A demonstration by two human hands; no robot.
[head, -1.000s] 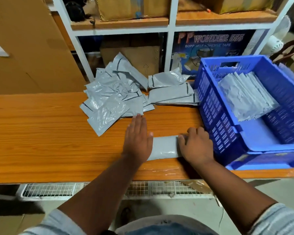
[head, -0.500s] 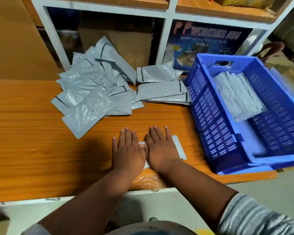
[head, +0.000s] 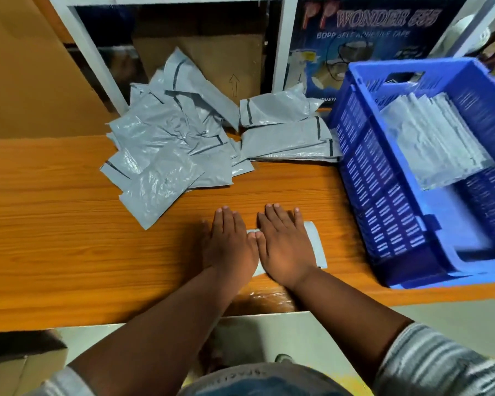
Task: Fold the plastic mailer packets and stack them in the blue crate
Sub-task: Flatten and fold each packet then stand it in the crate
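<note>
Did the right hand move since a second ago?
Yes. The right hand went left, away from the blue crate, and now lies flat beside the left hand.

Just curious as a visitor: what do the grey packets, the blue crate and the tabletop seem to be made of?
Grey packets: thin plastic film, by their crinkles and soft sheen. Blue crate: rigid moulded plastic, with slotted walls and a cut-out handle. Tabletop: orange wood-grain surface with a smooth gloss, probably laminate rather than bare wood, though that is uncertain.
</note>
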